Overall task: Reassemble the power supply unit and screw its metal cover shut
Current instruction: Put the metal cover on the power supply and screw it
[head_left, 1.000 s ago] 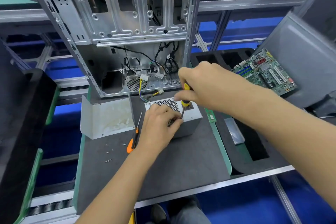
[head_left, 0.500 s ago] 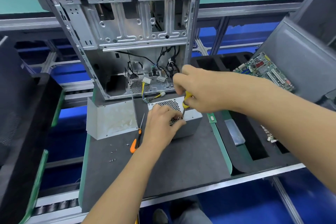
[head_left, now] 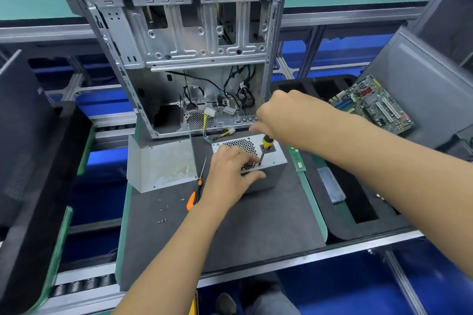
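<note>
The grey power supply unit (head_left: 271, 161) sits on the dark work mat (head_left: 256, 225), its perforated metal face up. My left hand (head_left: 227, 174) rests on its near left corner, fingers on the top and thumb on the front side. My right hand (head_left: 284, 115) grips a yellow-and-black screwdriver (head_left: 266, 144). The screwdriver's tip stands on the top face near the front edge, just beside my left fingers. A bent metal cover (head_left: 163, 163) lies to the left of the unit.
An open computer case (head_left: 192, 59) stands behind the unit, cables hanging inside. An orange-handled screwdriver (head_left: 195, 192) and several loose screws (head_left: 163, 210) lie on the mat at left. A RAM stick (head_left: 297, 160) and a green motherboard (head_left: 371, 105) are to the right.
My right hand has shifted slightly on the screwdriver handle while the tip stays on the unit. My left hand stays on the unit. The camera view has tilted up a little.
</note>
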The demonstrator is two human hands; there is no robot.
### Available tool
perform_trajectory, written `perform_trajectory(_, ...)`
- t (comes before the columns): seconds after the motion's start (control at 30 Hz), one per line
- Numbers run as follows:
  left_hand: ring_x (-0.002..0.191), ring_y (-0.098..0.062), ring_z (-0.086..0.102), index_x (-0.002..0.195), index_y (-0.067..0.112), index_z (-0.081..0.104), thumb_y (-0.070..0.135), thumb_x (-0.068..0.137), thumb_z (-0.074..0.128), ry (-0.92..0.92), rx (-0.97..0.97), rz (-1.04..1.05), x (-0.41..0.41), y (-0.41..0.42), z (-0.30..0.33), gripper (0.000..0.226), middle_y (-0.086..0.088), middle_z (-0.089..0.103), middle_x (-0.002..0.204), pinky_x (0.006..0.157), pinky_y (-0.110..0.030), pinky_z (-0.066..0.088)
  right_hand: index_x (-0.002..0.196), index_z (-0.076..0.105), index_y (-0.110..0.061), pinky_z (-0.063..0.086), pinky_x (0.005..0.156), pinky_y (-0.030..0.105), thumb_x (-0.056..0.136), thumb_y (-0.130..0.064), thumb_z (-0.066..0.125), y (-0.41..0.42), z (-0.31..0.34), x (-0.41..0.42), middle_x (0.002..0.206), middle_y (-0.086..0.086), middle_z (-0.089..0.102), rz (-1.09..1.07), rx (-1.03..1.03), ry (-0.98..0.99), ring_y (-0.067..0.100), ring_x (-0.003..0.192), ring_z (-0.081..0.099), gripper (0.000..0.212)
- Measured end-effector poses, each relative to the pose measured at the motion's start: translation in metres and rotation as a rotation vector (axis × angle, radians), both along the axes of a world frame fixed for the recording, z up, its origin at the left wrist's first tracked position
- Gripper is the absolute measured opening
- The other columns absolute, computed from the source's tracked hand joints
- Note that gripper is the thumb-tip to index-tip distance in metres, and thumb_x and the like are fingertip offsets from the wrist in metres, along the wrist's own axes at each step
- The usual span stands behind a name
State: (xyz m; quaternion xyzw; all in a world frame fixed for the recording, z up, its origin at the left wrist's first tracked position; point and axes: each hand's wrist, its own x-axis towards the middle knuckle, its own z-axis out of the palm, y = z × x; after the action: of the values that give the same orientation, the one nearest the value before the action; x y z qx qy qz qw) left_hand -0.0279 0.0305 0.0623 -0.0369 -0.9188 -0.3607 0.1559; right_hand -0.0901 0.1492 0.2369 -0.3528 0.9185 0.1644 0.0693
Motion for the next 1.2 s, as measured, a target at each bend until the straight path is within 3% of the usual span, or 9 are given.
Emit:
perform_trajectory(0.17, 0.089, -0.009, 0.054, 0.103, 0.016, 0.072, 0.034, 0.088, 0.069, 0.251, 0.201, 0.237, 0.034, -0.031, -0.01, 0.024, 0.013, 0.063, 0.092, 0.086, -0.02, 0.04, 0.112, 0.049, -0.016, 0.047, 0.075, 0.039, 0.095, -0.028, 0.06, 0.008, 0.002, 0.001, 0.111, 0.006, 0.044, 0.007, -0.014, -0.165, 0.029, 0.094, 0.054, 0.024)
perform_trajectory(0.27, 0.081, -0.005, 0.053, 0.089, 0.025, 0.07, 0.018, 0.089, 0.072, 0.134, 0.176, 0.393, 0.072, -0.062, -0.046, 0.007, 0.02, 0.061, 0.084, 0.079, -0.022, 0.041, 0.101, 0.056, -0.013, 0.041, 0.067, 0.034, 0.099, -0.036, 0.054, 0.008, -0.001, 0.003, 0.1, 0.008, 0.051, 0.051, -0.023, -0.055, 0.031, 0.084, 0.054, 0.023)
perform_trajectory(0.4, 0.076, -0.018, 0.055, 0.082, 0.018, 0.077, 0.016, 0.08, 0.08, -0.075, -0.118, 0.089, 0.114, -0.067, -0.089, 0.003, 0.007, 0.064, 0.076, 0.075, -0.035, 0.043, 0.096, 0.047, -0.018, 0.043, 0.062, 0.037, 0.095, -0.051, 0.054, 0.012, -0.002, 0.004, 0.084, 0.004, 0.042, -0.017, -0.078, -0.096, 0.03, 0.079, 0.049, 0.034)
perform_trajectory(0.53, 0.067, -0.027, 0.058, 0.084, 0.016, 0.08, 0.027, 0.075, 0.079, -0.058, -0.2, 0.053, 0.122, -0.058, -0.11, 0.015, 0.0, 0.064, 0.075, 0.061, -0.041, 0.051, 0.1, 0.055, -0.023, 0.048, 0.086, 0.044, 0.089, -0.02, 0.068, 0.018, -0.001, -0.001, 0.103, -0.003, 0.045, 0.008, -0.212, -0.264, 0.026, 0.101, 0.053, 0.017)
perform_trajectory(0.63, 0.069, -0.026, 0.056, 0.082, 0.016, 0.078, 0.017, 0.077, 0.086, -0.027, -0.186, 0.097, 0.121, -0.055, -0.116, 0.009, 0.0, 0.062, 0.076, 0.059, -0.045, 0.051, 0.093, 0.062, -0.02, 0.046, 0.073, 0.038, 0.089, -0.038, 0.071, 0.017, -0.005, -0.002, 0.086, -0.002, 0.047, -0.039, -0.246, -0.173, 0.03, 0.095, 0.055, 0.02)
perform_trajectory(0.77, 0.075, -0.022, 0.059, 0.084, 0.014, 0.076, 0.008, 0.079, 0.083, 0.009, -0.146, 0.087, 0.12, -0.053, -0.107, 0.011, 0.003, 0.066, 0.082, 0.068, -0.04, 0.051, 0.096, 0.057, -0.016, 0.035, 0.057, 0.033, 0.087, -0.065, 0.056, 0.018, -0.008, 0.004, 0.081, 0.003, 0.045, -0.042, -0.158, -0.061, 0.031, 0.08, 0.048, 0.05)
perform_trajectory(0.97, 0.066, -0.005, 0.059, 0.085, 0.031, 0.072, 0.001, 0.082, 0.077, 0.027, 0.326, 0.402, 0.1, -0.046, -0.06, 0.03, 0.015, 0.068, 0.076, 0.068, -0.01, 0.043, 0.092, 0.05, -0.024, 0.049, 0.08, 0.044, 0.092, -0.032, 0.067, 0.02, -0.009, 0.004, 0.097, -0.001, 0.05, -0.065, -0.305, -0.229, 0.029, 0.095, 0.054, 0.019)
perform_trajectory(1.1, 0.08, 0.003, 0.06, 0.094, 0.014, 0.077, 0.006, 0.086, 0.071, 0.222, 0.232, 0.311, 0.076, -0.044, -0.019, 0.013, 0.022, 0.069, 0.088, 0.077, -0.005, 0.04, 0.089, 0.045, -0.02, 0.044, 0.067, 0.04, 0.088, -0.057, 0.062, 0.02, -0.012, 0.007, 0.086, 0.002, 0.048, -0.122, -0.324, -0.183, 0.027, 0.077, 0.049, 0.041)
perform_trajectory(1.2, 0.084, -0.001, 0.059, 0.095, 0.005, 0.076, 0.0, 0.087, 0.072, 0.277, 0.081, 0.203, 0.061, -0.042, -0.005, 0.011, 0.002, 0.071, 0.091, 0.081, -0.01, 0.044, 0.096, 0.045, -0.025, 0.049, 0.076, 0.042, 0.091, -0.029, 0.067, 0.02, -0.012, 0.007, 0.095, -0.005, 0.045, -0.051, -0.355, -0.304, 0.021, 0.084, 0.055, 0.023)
